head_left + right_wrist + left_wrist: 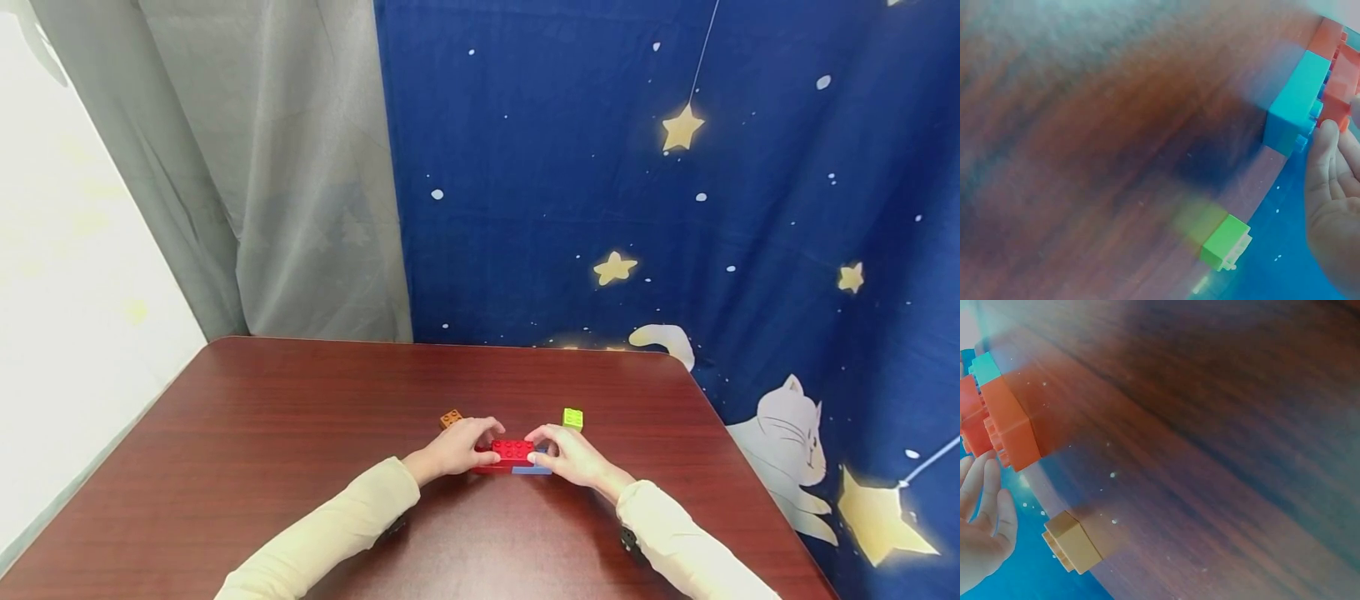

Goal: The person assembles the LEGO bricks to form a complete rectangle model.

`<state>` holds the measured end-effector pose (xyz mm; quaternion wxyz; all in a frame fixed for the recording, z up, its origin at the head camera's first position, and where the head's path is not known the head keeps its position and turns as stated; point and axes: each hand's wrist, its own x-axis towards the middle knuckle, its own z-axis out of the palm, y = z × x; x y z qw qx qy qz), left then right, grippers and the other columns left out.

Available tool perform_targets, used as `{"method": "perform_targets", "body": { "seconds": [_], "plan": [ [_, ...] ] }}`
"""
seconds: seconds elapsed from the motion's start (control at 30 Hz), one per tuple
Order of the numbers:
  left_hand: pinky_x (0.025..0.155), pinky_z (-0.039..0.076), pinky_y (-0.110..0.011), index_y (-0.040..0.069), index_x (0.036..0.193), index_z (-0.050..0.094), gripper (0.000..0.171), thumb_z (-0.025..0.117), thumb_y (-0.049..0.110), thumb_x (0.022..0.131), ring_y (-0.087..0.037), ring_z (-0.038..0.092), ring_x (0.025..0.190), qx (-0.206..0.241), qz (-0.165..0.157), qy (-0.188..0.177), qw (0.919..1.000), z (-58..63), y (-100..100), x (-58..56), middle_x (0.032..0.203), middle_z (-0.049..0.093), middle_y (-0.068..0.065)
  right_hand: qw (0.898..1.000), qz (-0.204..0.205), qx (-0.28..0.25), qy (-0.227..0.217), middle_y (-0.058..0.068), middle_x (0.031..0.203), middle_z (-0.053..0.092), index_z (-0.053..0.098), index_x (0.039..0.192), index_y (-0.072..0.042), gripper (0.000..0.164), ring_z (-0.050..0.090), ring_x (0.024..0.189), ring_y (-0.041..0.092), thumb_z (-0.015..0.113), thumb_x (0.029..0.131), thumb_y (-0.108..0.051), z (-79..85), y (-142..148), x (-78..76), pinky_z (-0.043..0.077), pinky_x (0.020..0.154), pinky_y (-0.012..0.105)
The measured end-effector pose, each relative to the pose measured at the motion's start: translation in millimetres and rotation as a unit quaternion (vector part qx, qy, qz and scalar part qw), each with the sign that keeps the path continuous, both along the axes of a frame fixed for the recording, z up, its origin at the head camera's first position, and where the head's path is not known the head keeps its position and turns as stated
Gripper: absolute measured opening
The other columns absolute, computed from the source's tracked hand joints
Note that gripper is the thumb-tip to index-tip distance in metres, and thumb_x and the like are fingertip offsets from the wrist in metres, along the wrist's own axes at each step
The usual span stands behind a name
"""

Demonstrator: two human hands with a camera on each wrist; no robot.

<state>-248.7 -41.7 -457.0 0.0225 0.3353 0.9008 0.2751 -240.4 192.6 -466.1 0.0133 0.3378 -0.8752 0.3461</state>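
A red building brick point(513, 451) with studs on top spans two bricks laid end to end on the table. Beneath it are a second red brick point(1013, 425) on the left and a blue brick point(1297, 100) on the right. My left hand point(457, 446) grips the upper red brick's left end between thumb and fingers. At its right end my right hand point(576, 457) holds it the same way. In the right wrist view, fingertips meet the upper brick's end just above the blue brick's bare studs. The lower red brick's studs also show past the upper one.
Behind my left hand lies a small orange-brown brick point(451, 418). A small lime-green brick point(572, 418) stands behind my right hand. The dark red wooden table point(337, 392) ends at a grey curtain point(322, 208) and a blue star-patterned curtain point(525, 167).
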Motion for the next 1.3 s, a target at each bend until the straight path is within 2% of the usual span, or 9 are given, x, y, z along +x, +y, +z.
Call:
{"method": "perform_targets", "body": {
  "seconds": [0.1,0.2,0.37,0.53,0.87,1.07,1.3],
  "plan": [
    [0.068,0.043,-0.025,0.015,0.095,0.054,0.028,0.07,0.027,0.075,-0.009,0.05,0.075,-0.001,0.003,-0.009,1.0,3.2,0,-0.5,0.081,0.057,0.005,1.0,0.008,0.017,0.011,0.002,0.086,0.057,0.061,0.099,-0.007,0.025,0.044,0.052,0.005,0.068,0.078,-0.018,6.1,-1,-0.6,0.041,0.049,0.021],
    [0.067,0.041,-0.025,0.016,0.088,0.055,0.024,0.07,0.027,0.074,-0.01,0.049,0.074,-0.019,0.001,0.006,0.9998,6.0,1,-2.0,0.078,0.057,0.004,0.999,0.013,0.038,0.008,0.001,0.087,0.056,0.063,0.099,-0.007,0.026,0.044,0.054,0.005,0.069,0.077,-0.019,11.5,-1,-1.9,0.04,0.049,0.02],
    [0.067,0.04,-0.025,0.017,0.087,0.057,0.023,0.07,0.03,0.074,-0.01,0.045,0.077,-0.042,-0.002,0.023,0.9988,8.1,2,-4.3,0.079,0.053,0.006,0.998,0.027,0.064,-0.01,-0.001,0.086,0.055,0.063,0.101,-0.006,0.028,0.044,0.055,0.005,0.069,0.076,-0.016,16.9,0,-5.2,0.04,0.049,0.02],
    [0.066,0.038,-0.024,0.015,0.083,0.058,0.022,0.071,0.029,0.073,-0.01,0.043,0.075,-0.048,-0.016,0.043,0.9978,11.2,3,-5.4,0.077,0.047,0.006,0.996,0.039,0.073,-0.011,0.0,0.084,0.056,0.064,0.099,-0.005,0.027,0.045,0.054,0.006,0.07,0.075,-0.014,21.2,-1,-7.9,0.04,0.049,0.02],
    [0.062,0.038,-0.022,0.013,0.081,0.059,0.021,0.072,0.028,0.072,-0.01,0.044,0.073,-0.067,-0.036,0.058,0.9954,16.0,5,-7.4,0.076,0.051,0.005,0.995,0.04,0.088,-0.006,-0.002,0.084,0.053,0.066,0.098,-0.008,0.026,0.045,0.057,0.006,0.07,0.074,-0.016,25.0,-2,-8.9,0.041,0.054,0.021],
    [0.062,0.038,-0.022,0.014,0.083,0.059,0.022,0.072,0.029,0.072,-0.009,0.044,0.073,-0.08,-0.032,0.05,0.995,19.3,6,-8.8,0.078,0.052,0.004,0.996,0.025,0.083,0.001,-0.001,0.084,0.055,0.064,0.097,-0.007,0.026,0.044,0.055,0.005,0.071,0.074,-0.015,24.8,-1,-8.6,0.041,0.051,0.02],
    [0.063,0.039,-0.022,0.013,0.083,0.059,0.022,0.072,0.028,0.072,-0.009,0.045,0.073,-0.069,-0.027,0.055,0.9957,14.1,4,-6.0,0.076,0.05,0.006,0.996,0.002,0.083,-0.018,-0.003,0.079,0.056,0.061,0.094,-0.008,0.025,0.045,0.057,0.007,0.072,0.073,-0.018,21.6,-3,-6.1,0.041,0.052,0.021]
  ]
}}
